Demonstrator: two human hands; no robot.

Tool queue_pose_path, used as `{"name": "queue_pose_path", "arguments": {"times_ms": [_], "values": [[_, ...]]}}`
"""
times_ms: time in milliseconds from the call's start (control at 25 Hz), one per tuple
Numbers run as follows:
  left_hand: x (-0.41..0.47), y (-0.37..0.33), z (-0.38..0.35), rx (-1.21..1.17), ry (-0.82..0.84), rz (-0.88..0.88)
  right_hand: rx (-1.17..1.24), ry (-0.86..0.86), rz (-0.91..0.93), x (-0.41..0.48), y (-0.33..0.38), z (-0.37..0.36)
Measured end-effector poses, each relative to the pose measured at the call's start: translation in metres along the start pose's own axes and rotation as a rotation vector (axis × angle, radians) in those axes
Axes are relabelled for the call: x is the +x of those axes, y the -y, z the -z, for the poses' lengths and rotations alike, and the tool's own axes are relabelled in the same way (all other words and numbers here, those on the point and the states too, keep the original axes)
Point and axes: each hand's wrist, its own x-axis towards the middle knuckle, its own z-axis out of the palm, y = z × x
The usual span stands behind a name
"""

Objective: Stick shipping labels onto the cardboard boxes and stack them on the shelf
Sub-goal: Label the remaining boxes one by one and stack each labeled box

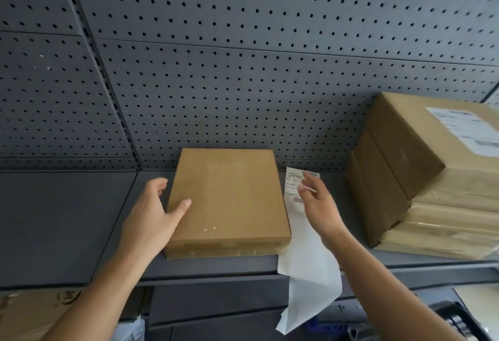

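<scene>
1. I see a flat cardboard box (229,200) lying on the grey shelf (81,219), its far edge close to the pegboard back wall (243,70). Its top face is bare, with no label on it.
2. My left hand (154,214) rests at the box's left edge: the thumb lies on the top face near that edge, and the other fingers (159,184) are spread apart and curl beside the left side wall. It is not closed around anything.
3. My right hand (321,205) is just right of the box, over a strip of shipping labels (294,187) that lies on the shelf beside the box's right side. The fingers are loosely apart above the printed part; I cannot tell whether they pinch the paper or only touch it.
4. The strip's blank white tail (307,286) runs towards me, over the shelf's front lip, and hangs down below it.
5. Well to the right stands a stack of boxes (399,178), the top one carrying a white label (464,130).
</scene>
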Motion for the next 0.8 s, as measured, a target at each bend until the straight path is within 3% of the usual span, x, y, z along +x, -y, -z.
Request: {"name": "queue_pose_path", "arguments": {"times_ms": [80, 240, 440, 600, 800], "values": [[0.002, -0.019, -0.006, 0.000, -0.003, -0.106, -0.205, 0.002, 0.047, 0.003, -0.014, 0.022], [0.006, -0.062, -0.039, -0.037, 0.169, -0.299, -0.603, 0.191, 0.094, -0.003, -0.046, 0.050], [0.003, -0.115, -0.088, -0.117, 0.395, -0.469, -0.779, 0.395, 0.137, -0.011, -0.072, 0.061], [0.002, -0.128, -0.118, -0.198, 0.528, -0.478, -0.777, 0.232, 0.201, -0.008, -0.075, 0.058], [0.006, -0.117, -0.129, -0.290, 0.536, -0.440, -0.649, -0.046, 0.256, -0.004, -0.054, 0.060]]}}
